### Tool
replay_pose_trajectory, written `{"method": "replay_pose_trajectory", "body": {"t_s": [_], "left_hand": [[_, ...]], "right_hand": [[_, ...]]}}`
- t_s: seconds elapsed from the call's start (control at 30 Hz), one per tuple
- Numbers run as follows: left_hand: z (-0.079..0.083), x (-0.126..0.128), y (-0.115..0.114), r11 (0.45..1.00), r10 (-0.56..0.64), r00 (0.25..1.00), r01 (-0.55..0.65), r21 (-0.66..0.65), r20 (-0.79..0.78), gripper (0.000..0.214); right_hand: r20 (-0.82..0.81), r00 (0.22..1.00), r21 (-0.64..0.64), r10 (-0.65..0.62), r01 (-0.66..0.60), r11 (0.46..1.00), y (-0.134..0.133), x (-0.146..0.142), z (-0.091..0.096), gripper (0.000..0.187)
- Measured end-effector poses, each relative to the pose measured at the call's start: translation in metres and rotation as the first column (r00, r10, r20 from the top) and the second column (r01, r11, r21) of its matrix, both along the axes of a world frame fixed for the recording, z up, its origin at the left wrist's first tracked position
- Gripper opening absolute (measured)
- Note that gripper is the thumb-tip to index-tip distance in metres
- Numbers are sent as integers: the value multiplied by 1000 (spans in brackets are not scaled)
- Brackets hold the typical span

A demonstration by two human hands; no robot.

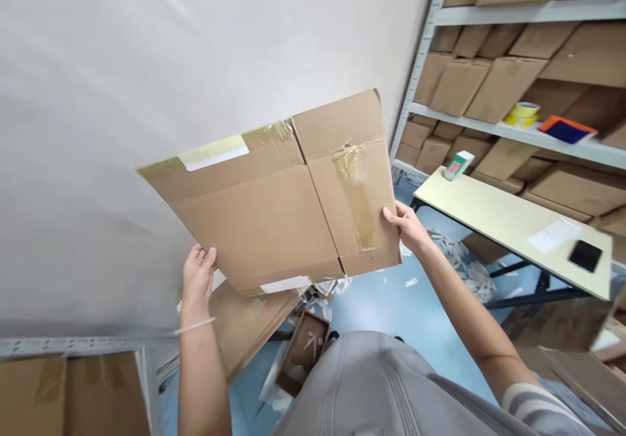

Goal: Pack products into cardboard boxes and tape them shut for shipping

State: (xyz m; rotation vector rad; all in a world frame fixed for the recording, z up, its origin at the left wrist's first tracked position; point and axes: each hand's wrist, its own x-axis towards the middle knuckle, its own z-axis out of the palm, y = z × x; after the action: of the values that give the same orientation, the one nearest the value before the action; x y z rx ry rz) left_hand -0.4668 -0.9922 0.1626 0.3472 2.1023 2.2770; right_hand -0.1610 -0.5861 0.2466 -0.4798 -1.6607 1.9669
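A flattened cardboard box (254, 211) is held up in front of me, tilted, with clear yellowish tape and white label strips along its edges. My left hand (198, 273) pinches its lower left edge, thumb on the near face. At the right edge, my right hand (407, 224) grips the cardboard the same way; its fingers are partly hidden behind the sheet. A dark crease runs down the box between two panels, and a wide tape strip (359, 201) sits on the right panel. Below it lean more flattened cardboard sheets (249, 322).
Metal shelves (489, 15) full of cartons stand at the right, with yellow tape rolls (522, 115) on one. A narrow table (503, 218) carries a phone (585, 255) and a small green box (458, 165). Paper scraps (472, 270) and an open carton (303, 351) lie on the floor.
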Motion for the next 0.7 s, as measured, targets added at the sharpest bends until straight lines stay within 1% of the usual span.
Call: {"method": "replay_pose_trajectory", "body": {"t_s": [0.07, 0.13, 0.2, 0.27, 0.37, 0.47, 0.57, 0.63, 0.7], "left_hand": [[0, 14, 40, 996, -83, 996, 83, -45, -11, 50], [-2, 30, 82, 988, -136, 991, 134, -77, -12, 50], [-4, 49, 125, 979, -180, 984, 179, -102, -4, 48], [-8, 69, 168, 961, -248, 969, 247, -126, 10, 45], [-15, 98, 231, 933, -337, 942, 336, -128, 16, 45], [-21, 127, 296, 923, -373, 928, 372, -100, 16, 45], [-24, 159, 362, 900, -427, 904, 428, -85, 23, 45], [-24, 181, 406, 874, -478, 878, 478, -84, 21, 44], [-23, 200, 448, 846, -527, 850, 526, -81, 17, 45]], "right_hand": [[19, 997, 12, -74, 74, 997, 29, 33, -9, 50], [37, 989, 29, -143, 142, 989, 59, 67, -19, 50], [57, 978, 42, -200, 198, 979, 88, 103, -29, 50], [77, 966, 63, -246, 241, 968, 115, 140, -37, 50], [108, 947, 124, -304, 290, 949, 152, 196, -46, 50], [134, 919, 206, -372, 341, 917, 186, 251, -52, 51], [156, 879, 338, -450, 380, 861, 218, 303, -55, 53], [144, 847, 453, -512, 403, 795, 238, 335, -56, 53], [128, 807, 536, -576, 433, 725, 253, 366, -58, 52]]}}
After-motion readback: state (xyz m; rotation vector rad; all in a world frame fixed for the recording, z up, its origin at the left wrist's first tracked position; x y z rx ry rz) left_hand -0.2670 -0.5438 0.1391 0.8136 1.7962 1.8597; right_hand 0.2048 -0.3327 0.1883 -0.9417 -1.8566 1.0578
